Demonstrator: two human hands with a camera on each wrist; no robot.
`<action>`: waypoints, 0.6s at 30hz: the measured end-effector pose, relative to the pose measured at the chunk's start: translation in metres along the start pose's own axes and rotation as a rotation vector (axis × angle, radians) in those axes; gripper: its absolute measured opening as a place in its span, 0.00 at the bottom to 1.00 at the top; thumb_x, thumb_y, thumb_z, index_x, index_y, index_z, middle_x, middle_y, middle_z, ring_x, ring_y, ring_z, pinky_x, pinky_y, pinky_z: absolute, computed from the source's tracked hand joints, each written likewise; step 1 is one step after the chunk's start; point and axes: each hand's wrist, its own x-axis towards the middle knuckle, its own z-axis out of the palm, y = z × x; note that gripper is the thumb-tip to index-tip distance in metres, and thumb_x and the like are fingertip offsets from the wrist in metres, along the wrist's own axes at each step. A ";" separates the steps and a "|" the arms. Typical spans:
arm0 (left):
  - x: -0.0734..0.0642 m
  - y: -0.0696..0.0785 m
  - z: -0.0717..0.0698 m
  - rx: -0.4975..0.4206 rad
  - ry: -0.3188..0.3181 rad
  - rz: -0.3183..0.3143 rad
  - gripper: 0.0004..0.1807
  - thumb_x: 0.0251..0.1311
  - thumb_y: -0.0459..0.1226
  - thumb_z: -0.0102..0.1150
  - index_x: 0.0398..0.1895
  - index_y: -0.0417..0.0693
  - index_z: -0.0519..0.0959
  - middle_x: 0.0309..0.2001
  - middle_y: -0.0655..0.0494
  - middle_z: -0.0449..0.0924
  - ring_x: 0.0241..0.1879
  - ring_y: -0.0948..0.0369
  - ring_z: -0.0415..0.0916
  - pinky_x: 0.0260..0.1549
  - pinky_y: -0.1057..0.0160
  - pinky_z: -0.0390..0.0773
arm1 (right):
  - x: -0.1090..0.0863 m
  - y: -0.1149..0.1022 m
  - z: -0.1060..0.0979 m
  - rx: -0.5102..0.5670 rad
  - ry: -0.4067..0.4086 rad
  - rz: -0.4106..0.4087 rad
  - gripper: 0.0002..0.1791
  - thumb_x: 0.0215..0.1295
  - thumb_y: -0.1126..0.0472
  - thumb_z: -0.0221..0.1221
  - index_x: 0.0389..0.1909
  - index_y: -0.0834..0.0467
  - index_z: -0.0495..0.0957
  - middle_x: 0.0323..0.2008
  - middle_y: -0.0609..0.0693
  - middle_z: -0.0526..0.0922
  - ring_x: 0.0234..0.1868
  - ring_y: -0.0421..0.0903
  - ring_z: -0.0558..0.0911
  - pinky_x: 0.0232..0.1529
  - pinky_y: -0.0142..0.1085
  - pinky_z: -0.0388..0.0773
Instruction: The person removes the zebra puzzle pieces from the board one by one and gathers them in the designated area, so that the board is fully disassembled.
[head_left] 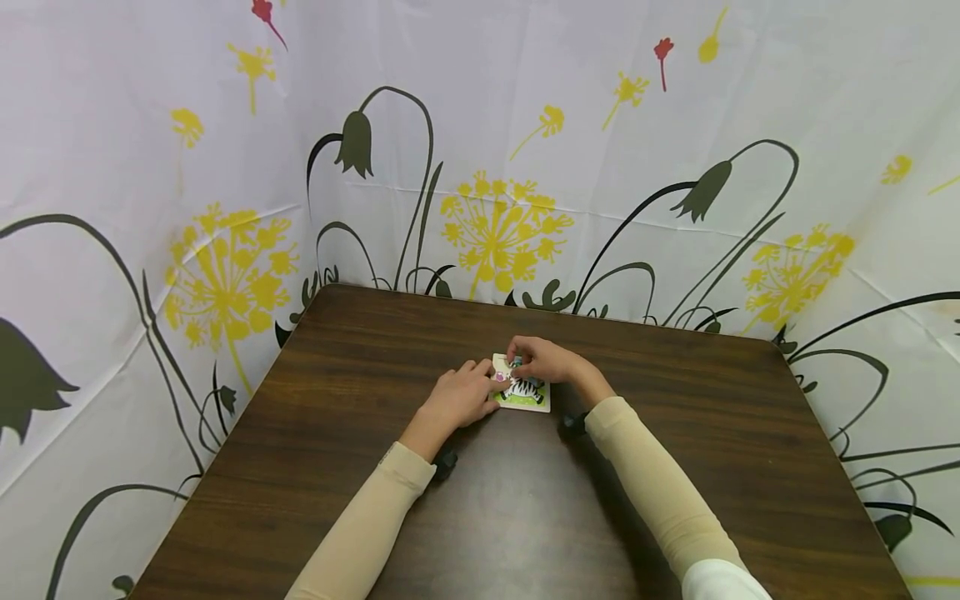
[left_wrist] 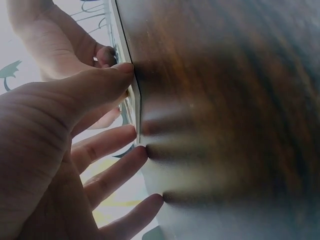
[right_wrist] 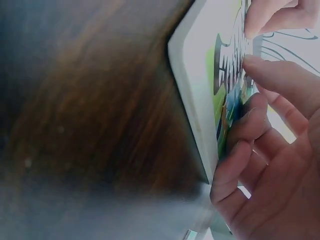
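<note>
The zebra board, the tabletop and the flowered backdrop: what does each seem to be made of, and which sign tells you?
Zebra board: probably wood or thick card, printed on top; pale, plain, thick edge.
Tabletop: likely wood or wood-look laminate, slightly glossy; dark grain, soft sheen.
Backdrop: apparently thin fabric, matt; creases and folds.

No text, label, brand, number or sign can be read on any surface, whether in the head view or in the left and right wrist views.
</note>
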 end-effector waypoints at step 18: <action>0.001 -0.002 0.001 -0.018 0.010 -0.001 0.28 0.76 0.53 0.64 0.77 0.76 0.74 0.65 0.56 0.73 0.60 0.53 0.74 0.55 0.45 0.82 | -0.002 0.009 0.003 0.066 0.084 0.101 0.19 0.76 0.56 0.65 0.59 0.63 0.78 0.34 0.51 0.81 0.30 0.43 0.77 0.34 0.35 0.75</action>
